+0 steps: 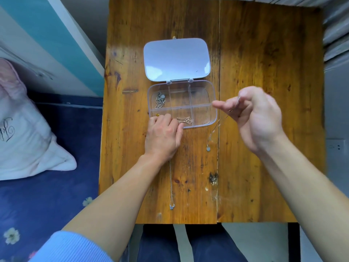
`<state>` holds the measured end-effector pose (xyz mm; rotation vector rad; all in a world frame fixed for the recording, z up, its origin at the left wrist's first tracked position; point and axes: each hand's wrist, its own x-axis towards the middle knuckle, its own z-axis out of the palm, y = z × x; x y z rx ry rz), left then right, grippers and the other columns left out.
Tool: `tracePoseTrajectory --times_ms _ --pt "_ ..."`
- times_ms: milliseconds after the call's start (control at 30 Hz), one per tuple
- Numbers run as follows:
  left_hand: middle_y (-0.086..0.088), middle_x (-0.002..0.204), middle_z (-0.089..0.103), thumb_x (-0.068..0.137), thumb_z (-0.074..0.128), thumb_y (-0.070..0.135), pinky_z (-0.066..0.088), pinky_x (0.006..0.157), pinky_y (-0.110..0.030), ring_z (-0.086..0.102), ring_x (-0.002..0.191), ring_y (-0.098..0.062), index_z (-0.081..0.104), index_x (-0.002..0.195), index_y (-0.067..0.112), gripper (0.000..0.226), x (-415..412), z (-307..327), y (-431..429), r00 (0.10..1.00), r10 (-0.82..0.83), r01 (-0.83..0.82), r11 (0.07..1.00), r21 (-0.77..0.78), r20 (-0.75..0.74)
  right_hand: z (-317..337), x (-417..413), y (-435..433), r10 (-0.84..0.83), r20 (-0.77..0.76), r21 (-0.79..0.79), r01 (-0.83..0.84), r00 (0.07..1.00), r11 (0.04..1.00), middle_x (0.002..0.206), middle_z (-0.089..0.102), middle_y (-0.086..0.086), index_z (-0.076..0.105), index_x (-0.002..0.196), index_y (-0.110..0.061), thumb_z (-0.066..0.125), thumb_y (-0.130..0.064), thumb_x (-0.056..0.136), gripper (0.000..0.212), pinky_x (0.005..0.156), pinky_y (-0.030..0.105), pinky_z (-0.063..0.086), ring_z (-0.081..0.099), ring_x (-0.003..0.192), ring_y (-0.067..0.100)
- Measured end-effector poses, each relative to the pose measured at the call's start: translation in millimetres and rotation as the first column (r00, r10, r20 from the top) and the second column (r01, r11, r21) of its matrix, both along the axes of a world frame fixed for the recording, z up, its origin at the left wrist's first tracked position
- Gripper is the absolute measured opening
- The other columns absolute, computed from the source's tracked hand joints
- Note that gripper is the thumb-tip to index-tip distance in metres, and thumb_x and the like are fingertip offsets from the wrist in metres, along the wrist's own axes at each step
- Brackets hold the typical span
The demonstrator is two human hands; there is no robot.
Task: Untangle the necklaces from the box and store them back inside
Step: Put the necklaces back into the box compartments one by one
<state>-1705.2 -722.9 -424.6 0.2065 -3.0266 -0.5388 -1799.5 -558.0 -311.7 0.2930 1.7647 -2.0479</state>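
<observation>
Clear plastic compartment box open near the middle of the wooden table, lid folded flat on the far side of the box. Silver chain bunched in the far-left compartment of the box. Rose-gold chain in the near-middle compartment. Small gold piece in the near-left compartment, mostly hidden by fingers. Left hand at the near-left edge of the box, fingers curled down into it, fingertips touching the rose-gold chain; a real grip on it cannot be told. Right hand raised just right of the box, thumb and forefinger pinched on a thin silver necklace, hanging down toward the table with its small round pendant near the box's near-right corner. Another thin necklace stretched on the table, nearer than the box, from under the left wrist. White pillow on blue bedding, well left of the box.
</observation>
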Motion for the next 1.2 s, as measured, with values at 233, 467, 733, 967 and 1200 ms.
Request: tracePoseTrajectory --times_ms 233,467,733,967,1200 --pt "-0.009 0.074 0.058 0.096 0.044 0.029 0.041 0.077 -0.042 0.053 0.071 -0.029 0.064 0.074 0.008 0.036 -0.2 -2.9 0.5 1.0 0.003 -0.003 1.0 -0.007 -0.019 49.1 -40.7 -24.8 -0.086 0.151 -0.203 0.116 0.985 0.972 0.05 0.026 -0.008 0.033 0.063 -0.02 0.036 -0.016 0.093 0.031 0.043 0.022 0.031 0.024 0.044 0.009" --pt "-0.009 0.073 0.057 0.096 0.044 0.029 0.041 0.077 -0.041 0.053 0.069 -0.03 0.063 0.073 0.009 0.036 -0.3 -3.2 0.8 0.999 0.014 -0.014 1.0 -0.005 -0.043 65.3 -55.9 -33.5 -0.06 0.145 -0.305 0.103 0.988 0.947 0.05 0.026 -0.008 0.034 0.063 -0.02 0.036 -0.017 0.093 0.03 0.042 0.022 0.025 0.021 0.044 0.009" --pt "-0.008 0.074 0.058 0.095 0.043 0.029 0.043 0.078 -0.042 0.054 0.07 -0.029 0.065 0.075 0.009 0.036 -0.6 -1.6 0.4 1.0 0.013 -0.013 1.0 0.005 -0.021 18.8 -63.9 -54.3 -0.123 0.181 -0.135 0.148 0.976 0.98 0.048 0.033 -0.006 0.038 0.061 -0.018 0.041 -0.015 0.091 0.03 0.043 0.023 0.032 0.029 0.042 0.01" --pt "-0.008 0.074 0.058 0.096 0.043 0.029 0.042 0.077 -0.042 0.054 0.07 -0.029 0.064 0.074 0.009 0.036 -0.1 -2.3 1.0 1.0 0.015 -0.015 1.0 -0.003 -0.017 12.0 -72.0 -53.4 -0.165 0.178 -0.144 0.192 0.97 0.971 0.051 0.034 -0.005 0.039 0.064 -0.017 0.04 -0.015 0.091 0.027 0.045 0.023 0.034 0.029 0.044 0.011" --pt "-0.008 0.074 0.058 0.096 0.043 0.029 0.042 0.078 -0.041 0.054 0.07 -0.029 0.064 0.074 0.009 0.036 -0.6 -1.1 1.3 1.0 0.017 -0.017 1.0 0.002 -0.005 28.1 -79.4 -49.6 -0.166 0.09 -0.22 0.182 0.982 0.958 0.054 0.034 -0.004 0.038 0.062 -0.018 0.041 -0.016 0.09 0.028 0.048 0.025 0.032 0.028 0.048 0.012"
